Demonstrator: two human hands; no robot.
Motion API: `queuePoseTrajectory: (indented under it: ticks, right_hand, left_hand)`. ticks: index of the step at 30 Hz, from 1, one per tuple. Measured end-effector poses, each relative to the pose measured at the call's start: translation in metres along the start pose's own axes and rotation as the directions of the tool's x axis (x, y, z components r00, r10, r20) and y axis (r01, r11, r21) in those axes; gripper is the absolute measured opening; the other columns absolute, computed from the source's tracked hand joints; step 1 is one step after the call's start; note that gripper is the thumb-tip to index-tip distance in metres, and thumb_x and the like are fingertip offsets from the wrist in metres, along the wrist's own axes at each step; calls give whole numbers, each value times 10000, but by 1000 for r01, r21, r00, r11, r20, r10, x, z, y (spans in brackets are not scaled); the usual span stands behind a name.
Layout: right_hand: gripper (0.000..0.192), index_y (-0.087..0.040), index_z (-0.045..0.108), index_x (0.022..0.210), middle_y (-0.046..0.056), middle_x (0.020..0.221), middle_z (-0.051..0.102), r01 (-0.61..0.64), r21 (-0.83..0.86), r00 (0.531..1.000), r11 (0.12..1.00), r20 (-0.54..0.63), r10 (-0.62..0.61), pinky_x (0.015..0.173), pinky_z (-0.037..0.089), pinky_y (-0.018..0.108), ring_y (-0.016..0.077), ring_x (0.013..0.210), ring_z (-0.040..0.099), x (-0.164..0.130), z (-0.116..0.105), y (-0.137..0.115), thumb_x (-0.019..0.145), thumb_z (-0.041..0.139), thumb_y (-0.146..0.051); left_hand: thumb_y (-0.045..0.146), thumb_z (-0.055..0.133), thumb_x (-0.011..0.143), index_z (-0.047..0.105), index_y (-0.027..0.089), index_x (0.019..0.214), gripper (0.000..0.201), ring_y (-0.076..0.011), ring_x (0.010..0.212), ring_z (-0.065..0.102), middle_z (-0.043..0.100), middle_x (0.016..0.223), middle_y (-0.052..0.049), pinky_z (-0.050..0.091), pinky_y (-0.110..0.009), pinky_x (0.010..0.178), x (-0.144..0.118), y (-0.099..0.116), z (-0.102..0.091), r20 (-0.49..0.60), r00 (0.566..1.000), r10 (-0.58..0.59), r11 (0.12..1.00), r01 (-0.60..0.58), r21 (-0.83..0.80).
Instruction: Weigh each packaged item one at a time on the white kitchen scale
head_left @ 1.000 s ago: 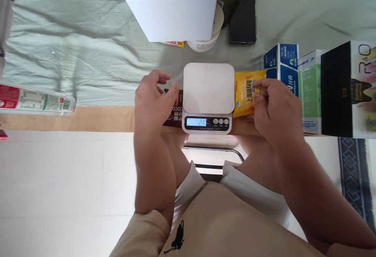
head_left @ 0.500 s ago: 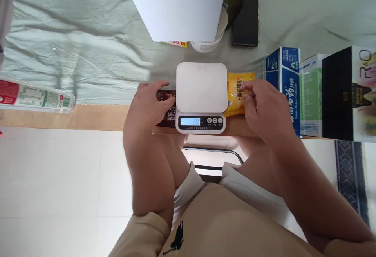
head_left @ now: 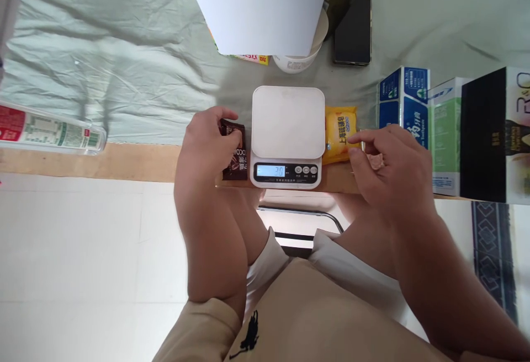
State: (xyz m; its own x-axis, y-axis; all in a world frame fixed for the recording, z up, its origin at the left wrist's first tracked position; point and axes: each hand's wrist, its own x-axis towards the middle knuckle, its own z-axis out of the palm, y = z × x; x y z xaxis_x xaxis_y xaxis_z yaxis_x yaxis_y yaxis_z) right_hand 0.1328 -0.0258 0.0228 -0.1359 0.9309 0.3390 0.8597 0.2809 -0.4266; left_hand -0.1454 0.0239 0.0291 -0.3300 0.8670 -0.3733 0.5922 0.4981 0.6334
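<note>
A white digital kitchen scale (head_left: 288, 122) sits at the table's front edge with a bare platform; its lit display seems to read 30. To its left lies a dark brown cocoa snack packet (head_left: 237, 164). My left hand (head_left: 209, 144) grips this packet at its left side, thumb on its face and index finger over its top edge. Right of the scale lies a yellow packet of sulfur soap (head_left: 337, 137), close against it. My right hand (head_left: 391, 166) is at that packet's right edge, thumb and index finger apart, the other fingers curled.
A large white box (head_left: 259, 22) stands behind the scale, beside a white bowl (head_left: 298, 63) and a phone (head_left: 353, 30). At right stand a toothpaste box (head_left: 389, 108), a green-and-white box (head_left: 446, 136) and a black box (head_left: 483, 136). A clear labelled container (head_left: 49, 130) lies at left.
My right hand has drawn back rightward from the soap packet and its thumb and index finger have parted. The cocoa packet has tilted slightly under my left hand. The display went from 20 to 30.
</note>
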Motion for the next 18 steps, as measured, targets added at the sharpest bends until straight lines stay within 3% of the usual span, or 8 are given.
queuePoseTrajectory:
  ticks: [3,5,9,12,14,16,18]
  right_hand:
    - [151,-251,755,950,51,824,711,24,40,1000,999,3,-24,664,519,376,226,774,679,-2,-2,-3,948,609,-287]
    - [135,-265,742,950,46,832,716,19,66,1000,998,10,-20,661,528,378,223,760,674,-2,-2,-6,954,608,-273]
    - [117,-267,720,987,15,810,722,59,188,998,980,22,-65,666,545,361,196,734,679,7,2,-20,945,615,-240]
    - [190,-242,704,1126,38,971,792,75,322,990,944,88,-108,711,592,358,191,803,727,19,9,-36,951,640,-281]
    - [242,-236,699,1172,55,1070,808,57,349,990,935,103,-99,737,614,357,187,819,741,27,15,-44,935,661,-264]
    - [241,-235,711,1144,46,1047,804,31,352,994,935,88,-66,728,619,342,168,765,732,32,22,-47,909,668,-204]
    - [237,-234,722,1109,33,1017,796,-6,366,997,931,75,-23,696,612,322,146,708,718,35,29,-45,892,656,-165]
  left_hand:
    - [113,778,748,794,274,1025,322,-225,743,673,727,817,-26,554,-393,651,-4,-7,-11,-45,999,15,987,-22,-160]
    - [123,810,742,781,266,933,241,-193,731,666,730,798,-4,553,-385,667,-5,-12,-16,-139,985,105,932,-146,-331]
    - [201,881,766,712,236,833,185,-135,704,656,695,785,25,574,-374,710,-7,-7,-5,-326,883,338,643,-470,-605]
    - [303,912,803,677,251,867,249,-114,713,674,700,809,43,611,-336,722,-11,10,19,-287,844,453,510,-510,-693]
    - [329,852,889,679,266,932,189,-131,816,743,752,919,39,646,-324,776,-15,21,33,-207,861,465,589,-476,-653]
    - [290,778,960,690,276,1011,103,-158,959,790,785,1076,30,662,-318,829,-18,28,41,-145,888,436,713,-439,-547]
    - [219,741,977,697,279,1084,130,-177,1060,801,782,1223,18,667,-305,853,-21,30,43,-85,900,427,778,-413,-474]
